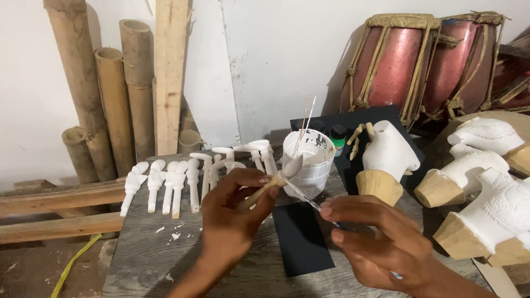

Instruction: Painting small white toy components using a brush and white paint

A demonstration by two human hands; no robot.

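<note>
My left hand [232, 215] grips a small carved wooden piece [279, 179] by its bare wood stem; its rounded head is coated white. My right hand [381, 240] holds a thin paintbrush [303, 196] whose tip touches the piece's white head. Both hands hover over a grey wooden board [160, 254], just in front of a white paint pot [309, 163] with thin sticks standing in it. A black sheet [301, 240] lies under the hands.
A row of white-painted carved pieces [176, 185] lies at the board's back left. Large white carvings on wooden bases [386, 160] [497, 215] stand at the right. A green-capped bottle [338, 138], bamboo poles [110, 94], planks and red drums [397, 60] line the wall.
</note>
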